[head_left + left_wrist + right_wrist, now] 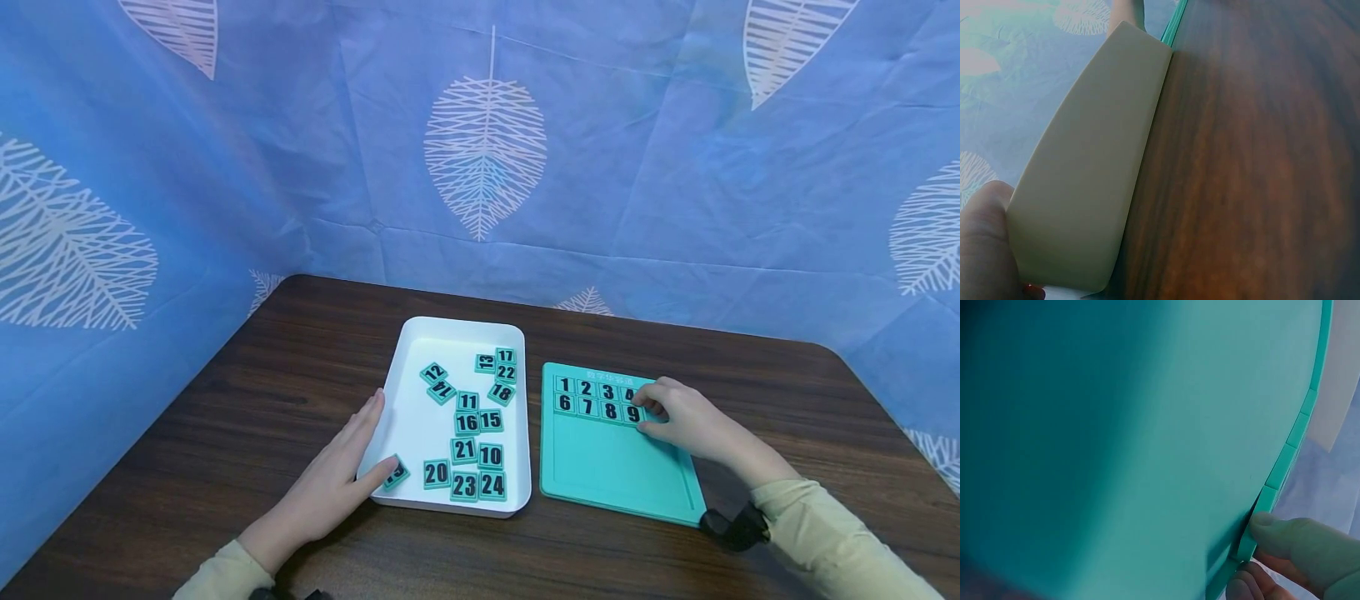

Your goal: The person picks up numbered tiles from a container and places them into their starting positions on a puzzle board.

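My left hand rests along the left side of a white tray, fingers extended, with the thumb over its near left corner. Under the thumb tip lies a partly covered number tile. Loose turquoise tiles with black numbers, such as the 20 tile and 11 tile, lie in the tray. On the turquoise board, my right hand pinches the 9 tile at the right end of the second row. Fingers partly cover the 4 tile and hide the spot beside it.
Tray and board stand side by side on a dark wooden table, a narrow gap between them. Tiles 1 to 4 and 6 to 9 fill two rows along the board's far edge. Behind the table hangs a blue cloth with white leaf prints.
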`<state>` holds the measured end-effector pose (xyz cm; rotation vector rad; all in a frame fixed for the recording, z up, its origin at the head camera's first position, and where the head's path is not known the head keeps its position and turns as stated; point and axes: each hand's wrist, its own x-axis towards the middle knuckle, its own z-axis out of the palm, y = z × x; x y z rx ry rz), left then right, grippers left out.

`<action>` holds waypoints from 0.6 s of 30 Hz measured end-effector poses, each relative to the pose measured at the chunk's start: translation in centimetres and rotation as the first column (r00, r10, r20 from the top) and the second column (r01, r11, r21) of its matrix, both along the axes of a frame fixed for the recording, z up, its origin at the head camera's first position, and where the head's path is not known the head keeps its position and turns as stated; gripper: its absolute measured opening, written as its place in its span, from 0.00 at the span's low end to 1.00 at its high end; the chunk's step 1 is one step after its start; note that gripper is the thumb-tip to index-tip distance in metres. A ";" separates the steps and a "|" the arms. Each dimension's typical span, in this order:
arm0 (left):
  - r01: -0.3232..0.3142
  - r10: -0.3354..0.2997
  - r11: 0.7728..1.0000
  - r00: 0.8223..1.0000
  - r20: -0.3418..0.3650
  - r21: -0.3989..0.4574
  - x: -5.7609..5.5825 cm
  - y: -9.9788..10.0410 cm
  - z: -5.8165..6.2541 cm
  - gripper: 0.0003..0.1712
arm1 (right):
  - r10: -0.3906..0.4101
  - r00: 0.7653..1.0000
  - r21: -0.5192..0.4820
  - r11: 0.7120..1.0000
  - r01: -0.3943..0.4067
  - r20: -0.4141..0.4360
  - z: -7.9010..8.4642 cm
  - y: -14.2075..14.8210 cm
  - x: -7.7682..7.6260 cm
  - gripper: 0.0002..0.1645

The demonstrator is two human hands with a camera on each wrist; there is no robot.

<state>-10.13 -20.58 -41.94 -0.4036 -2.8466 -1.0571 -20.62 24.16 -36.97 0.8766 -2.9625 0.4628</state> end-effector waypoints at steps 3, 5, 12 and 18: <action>-0.001 0.001 1.000 1.000 0.005 0.001 0.0 0.0 0.0 0.45 | 0.005 1.000 -0.005 1.000 -0.005 -0.013 -0.1 0.0 0.0 0.14; -0.001 0.001 1.000 1.000 0.008 0.002 0.0 0.0 0.0 0.45 | 0.007 1.000 -0.007 1.000 -0.007 -0.019 -0.1 0.0 0.0 0.14; -0.002 0.002 1.000 1.000 0.007 -0.004 0.0 0.0 0.0 0.45 | 0.007 1.000 0.002 1.000 -0.007 -0.019 0.0 -0.2 0.1 0.14; 0.001 -0.001 1.000 1.000 0.004 -0.003 0.0 0.0 0.0 0.45 | 0.001 1.000 -0.008 1.000 -0.002 -0.020 0.5 -0.2 0.2 0.15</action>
